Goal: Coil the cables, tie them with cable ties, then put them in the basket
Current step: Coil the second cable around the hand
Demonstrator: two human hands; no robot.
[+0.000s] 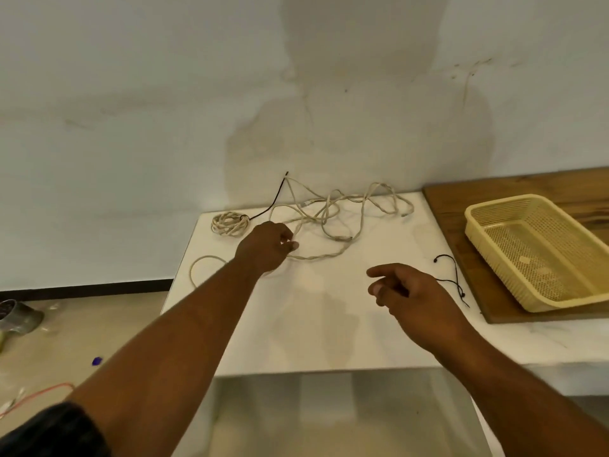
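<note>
A long cream cable (331, 211) lies in loose tangled loops across the back of the white table (313, 324). My left hand (268, 247) pinches a strand of it near the table's middle left; a curve of the same cable shows to the left of my wrist. A second cream cable (229, 223) sits coiled at the back left corner, with a black tie (275, 199) running from it toward the wall. My right hand (412, 293) hovers over the table with fingers apart and holds nothing. Black cable ties (453, 278) lie just right of it. The yellow mesh basket (494, 206) stands at the right.
The basket rests on a brown wooden board (461, 206) at the table's right end. A wall rises directly behind the table. On the floor at the left are a metal object (16, 316), a small blue bit (96, 360) and a red wire (43, 392).
</note>
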